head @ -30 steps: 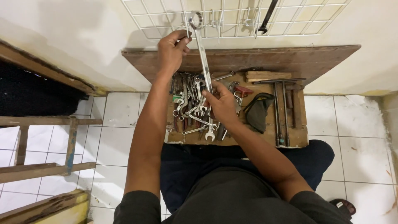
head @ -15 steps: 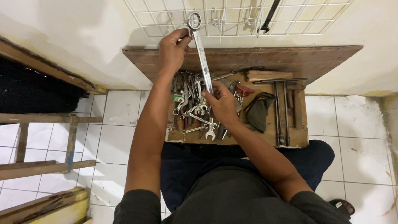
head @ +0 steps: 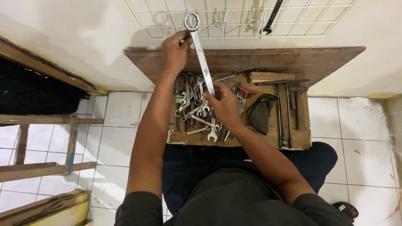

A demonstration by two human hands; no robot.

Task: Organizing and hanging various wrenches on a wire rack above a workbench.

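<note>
A long silver combination wrench (head: 199, 53) stands nearly upright, its ring end up against the white wire grid (head: 234, 16) on the wall. My left hand (head: 176, 51) pinches it just below the ring end. My right hand (head: 224, 105) grips its lower part, above a pile of several wrenches (head: 193, 109) in a flat wooden tray (head: 300, 137). The wrench's lower end is hidden behind my right hand.
In the tray also lie a dark pouch (head: 260, 113), two long T-handle tools (head: 284, 112) and a wooden block (head: 268, 76). A black wrench (head: 269, 17) hangs on the grid. A wooden board (head: 310, 58) leans at the wall. A wooden frame (head: 46, 146) lies left on the tiled floor.
The wrench's ring end has risen a little and shifted left against the grid. My left hand followed it up. My right hand stayed almost in place.
</note>
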